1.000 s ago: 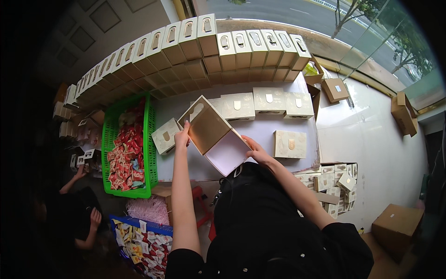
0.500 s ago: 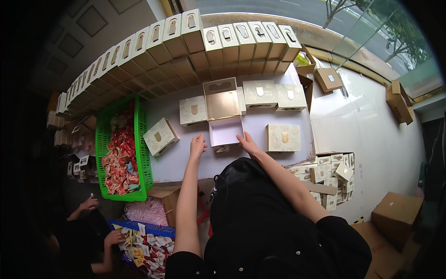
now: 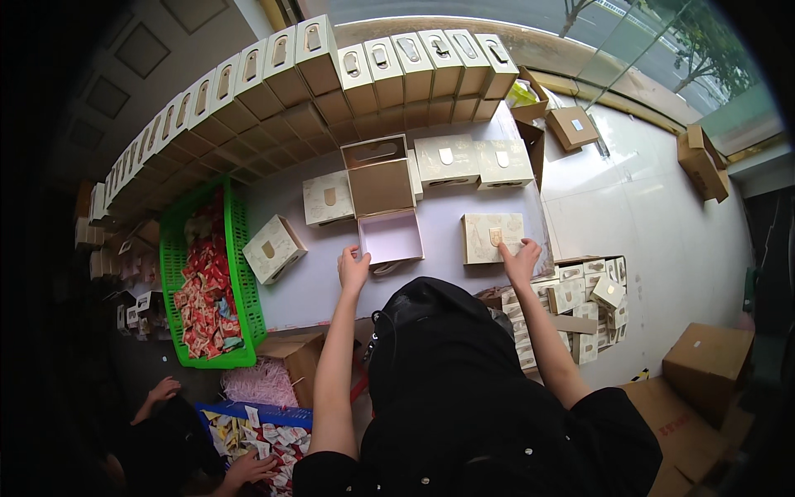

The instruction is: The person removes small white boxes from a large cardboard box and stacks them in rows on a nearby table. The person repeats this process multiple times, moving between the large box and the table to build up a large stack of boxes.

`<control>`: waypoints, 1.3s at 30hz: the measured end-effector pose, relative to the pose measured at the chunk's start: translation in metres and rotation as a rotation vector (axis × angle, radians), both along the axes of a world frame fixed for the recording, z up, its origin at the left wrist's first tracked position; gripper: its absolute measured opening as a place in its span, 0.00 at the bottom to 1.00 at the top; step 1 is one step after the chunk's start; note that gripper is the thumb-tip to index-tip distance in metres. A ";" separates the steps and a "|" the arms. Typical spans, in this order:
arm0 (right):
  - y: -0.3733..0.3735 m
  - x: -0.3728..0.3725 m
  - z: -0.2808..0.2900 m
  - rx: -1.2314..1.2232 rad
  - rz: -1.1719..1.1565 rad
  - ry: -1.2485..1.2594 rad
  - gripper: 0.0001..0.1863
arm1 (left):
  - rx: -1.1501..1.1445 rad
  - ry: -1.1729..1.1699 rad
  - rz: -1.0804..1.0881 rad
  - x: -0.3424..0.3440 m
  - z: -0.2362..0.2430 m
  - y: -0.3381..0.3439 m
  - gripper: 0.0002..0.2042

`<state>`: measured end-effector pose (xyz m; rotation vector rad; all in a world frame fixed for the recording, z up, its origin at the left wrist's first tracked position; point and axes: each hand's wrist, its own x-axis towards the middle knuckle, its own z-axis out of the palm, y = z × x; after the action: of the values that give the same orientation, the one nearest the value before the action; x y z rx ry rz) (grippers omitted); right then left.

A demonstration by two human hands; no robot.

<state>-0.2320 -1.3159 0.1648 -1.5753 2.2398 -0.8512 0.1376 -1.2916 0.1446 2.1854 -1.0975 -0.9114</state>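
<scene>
An open gift box (image 3: 391, 238) with a pale lilac inside stands in front of me, its lid (image 3: 381, 189) folded back away from me. My left hand (image 3: 354, 268) is closed at its near left corner, fingers along the outer wall and thumb at the edge. To the right lies a closed cream gift box (image 3: 480, 236) with a gold clasp plate. My right hand (image 3: 521, 263) reaches its near right corner, fingers apart, thumb over the top and the other fingers beside the right side. A small pale loop, perhaps a ribbon handle (image 3: 386, 268), shows at the open box's front.
More closed boxes (image 3: 327, 197) lie around the open one. Rows of upright boxes (image 3: 281, 62) line the table's far side. A green basket (image 3: 252, 306) of red packets stands left. A carton of small boxes (image 3: 571, 298) is at right. Another person's hand (image 3: 248, 470) is over a blue crate (image 3: 298, 412).
My right hand has left the open box and moved right to the closed box. My left hand has come to the open box's corner. The whole view has shifted slightly left.
</scene>
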 end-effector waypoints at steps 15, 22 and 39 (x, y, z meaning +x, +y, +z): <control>-0.009 -0.018 -0.017 0.275 -0.065 -0.905 0.22 | -0.248 0.307 -0.280 -0.080 0.056 0.005 0.15; -0.004 0.027 0.082 0.332 0.087 -1.199 0.17 | -0.133 0.494 -0.322 -0.113 0.090 -0.005 0.27; 0.016 0.053 0.091 0.137 0.300 -1.069 0.10 | -0.536 0.528 -0.151 -0.122 0.107 0.005 0.12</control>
<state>-0.1791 -1.2995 0.2562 -0.9638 1.2318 -1.0627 0.0155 -1.2868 0.2521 1.3438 -1.0869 -1.0334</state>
